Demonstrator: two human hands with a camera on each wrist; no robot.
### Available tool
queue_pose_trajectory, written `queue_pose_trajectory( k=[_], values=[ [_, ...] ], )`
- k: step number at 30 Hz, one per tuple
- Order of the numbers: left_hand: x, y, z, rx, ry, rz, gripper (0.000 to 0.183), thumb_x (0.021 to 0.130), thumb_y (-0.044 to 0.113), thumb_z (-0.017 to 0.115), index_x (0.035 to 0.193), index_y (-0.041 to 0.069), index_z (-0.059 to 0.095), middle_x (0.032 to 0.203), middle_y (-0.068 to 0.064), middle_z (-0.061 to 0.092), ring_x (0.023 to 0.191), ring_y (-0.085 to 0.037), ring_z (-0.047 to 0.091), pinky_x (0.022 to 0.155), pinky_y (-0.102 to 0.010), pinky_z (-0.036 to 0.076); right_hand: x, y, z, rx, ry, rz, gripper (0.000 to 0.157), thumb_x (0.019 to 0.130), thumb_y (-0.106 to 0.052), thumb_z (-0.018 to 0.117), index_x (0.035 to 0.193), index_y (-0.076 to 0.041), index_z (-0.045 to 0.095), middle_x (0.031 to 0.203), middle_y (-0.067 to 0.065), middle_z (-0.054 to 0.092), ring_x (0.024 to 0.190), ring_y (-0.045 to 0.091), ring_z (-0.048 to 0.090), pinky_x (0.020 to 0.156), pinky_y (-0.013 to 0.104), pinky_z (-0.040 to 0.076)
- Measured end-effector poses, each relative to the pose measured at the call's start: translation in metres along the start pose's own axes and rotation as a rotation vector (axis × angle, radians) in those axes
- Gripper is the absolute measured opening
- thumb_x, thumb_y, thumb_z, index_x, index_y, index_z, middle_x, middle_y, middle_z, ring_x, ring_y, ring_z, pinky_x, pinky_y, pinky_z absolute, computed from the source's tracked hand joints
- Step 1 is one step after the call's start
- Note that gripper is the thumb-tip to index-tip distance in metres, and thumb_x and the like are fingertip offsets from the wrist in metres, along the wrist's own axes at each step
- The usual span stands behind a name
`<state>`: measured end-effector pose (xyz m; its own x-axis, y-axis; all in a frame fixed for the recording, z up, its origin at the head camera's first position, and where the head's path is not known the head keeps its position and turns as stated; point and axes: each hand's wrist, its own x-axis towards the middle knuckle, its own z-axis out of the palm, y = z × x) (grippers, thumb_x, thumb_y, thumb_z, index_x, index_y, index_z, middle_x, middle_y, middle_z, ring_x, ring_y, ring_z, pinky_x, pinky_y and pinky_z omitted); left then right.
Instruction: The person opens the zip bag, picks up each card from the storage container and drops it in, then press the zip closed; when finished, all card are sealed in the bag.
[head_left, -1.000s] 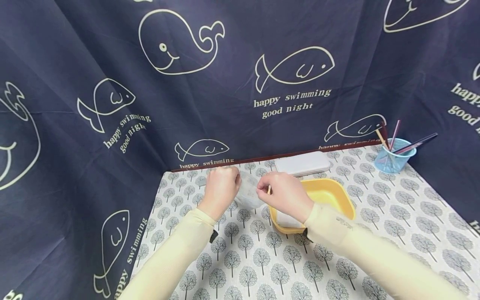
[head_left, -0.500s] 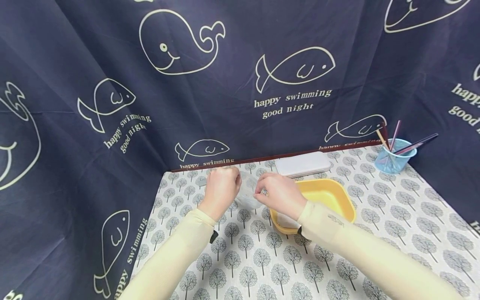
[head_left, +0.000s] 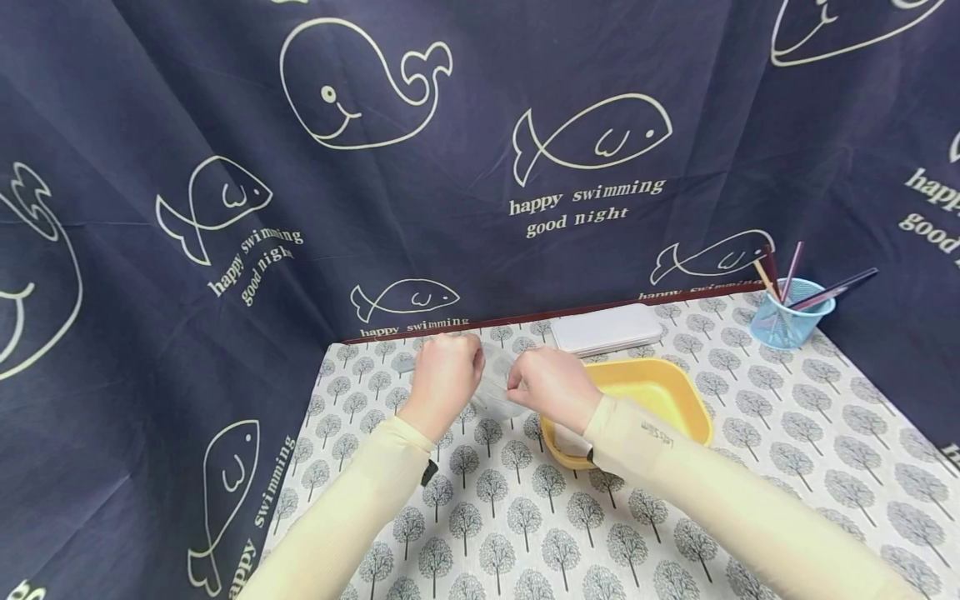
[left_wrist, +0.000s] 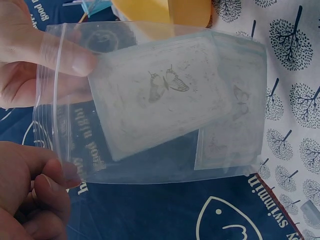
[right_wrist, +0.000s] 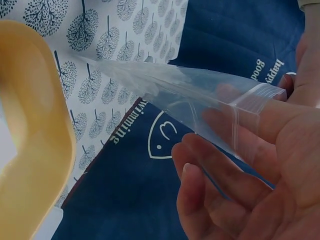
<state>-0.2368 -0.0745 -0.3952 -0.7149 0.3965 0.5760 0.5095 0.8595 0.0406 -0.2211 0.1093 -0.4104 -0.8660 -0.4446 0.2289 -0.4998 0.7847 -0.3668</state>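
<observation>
A clear zip bag (left_wrist: 145, 172) hangs between my hands, its mouth facing them. My left hand (head_left: 445, 377) pinches the bag's mouth edge; the left wrist view shows its curled fingers (left_wrist: 47, 192). My right hand (head_left: 553, 385) has its thumb and a finger inside the mouth, at the near edge of a frosted card (left_wrist: 165, 120) with a butterfly print. That card lies tilted in the bag, partly covering a second butterfly card (left_wrist: 242, 107) at the far end. In the right wrist view the other fingers (right_wrist: 190, 195) of my right hand curl loosely outside the bag.
A yellow bin (head_left: 678, 387) with something white in it stands right of the bag, partly under my right wrist. Behind it lies a white flat case (head_left: 607, 327). A blue mesh cup (head_left: 787, 321) with several pencils is at the far right. A small grey object (head_left: 406, 365) lies beyond my left hand.
My right hand has shifted slightly left and down toward the bag, away from the bin. My left hand stays in nearly the same place, still pinching the bag.
</observation>
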Motion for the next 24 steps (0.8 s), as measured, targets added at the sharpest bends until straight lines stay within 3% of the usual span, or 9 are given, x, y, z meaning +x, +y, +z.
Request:
queue_pose_trajectory(
  k=[9, 16, 24],
  values=[
    [0.0, -0.003, 0.001, -0.012, 0.02, 0.014, 0.013, 0.084, 0.005, 0.081, 0.074, 0.009, 0.073, 0.068, -0.004, 0.072, 0.057, -0.028, 0.067, 0.052, -0.041, 0.055, -0.003, 0.0, -0.008, 0.05, 0.043, -0.01, 0.012, 0.088, -0.025, 0.085, 0.092, -0.014, 0.081, 0.095, -0.001, 0.078, 0.089, 0.021, 0.074, 0.079, 0.038, 0.059],
    [-0.001, -0.006, 0.001, -0.03, 0.023, 0.013, 0.013, 0.084, 0.004, 0.08, 0.075, 0.009, 0.074, 0.069, -0.004, 0.072, 0.058, -0.027, 0.068, 0.056, -0.041, 0.057, -0.004, 0.003, -0.019, 0.088, 0.145, -0.009, 0.008, 0.092, -0.025, 0.079, 0.09, -0.017, 0.078, 0.091, -0.004, 0.077, 0.079, 0.014, 0.071, 0.071, 0.036, 0.058],
    [-0.001, -0.006, -0.001, -0.038, 0.023, 0.017, 0.01, 0.085, 0.003, 0.081, 0.077, 0.008, 0.075, 0.07, -0.005, 0.073, 0.06, -0.027, 0.069, 0.06, -0.041, 0.058, -0.003, 0.042, -0.033, 0.078, 0.157, 0.094, 0.009, 0.093, -0.024, 0.068, 0.085, -0.02, 0.071, 0.085, -0.006, 0.074, 0.073, 0.013, 0.066, 0.067, 0.039, 0.054]
  ],
)
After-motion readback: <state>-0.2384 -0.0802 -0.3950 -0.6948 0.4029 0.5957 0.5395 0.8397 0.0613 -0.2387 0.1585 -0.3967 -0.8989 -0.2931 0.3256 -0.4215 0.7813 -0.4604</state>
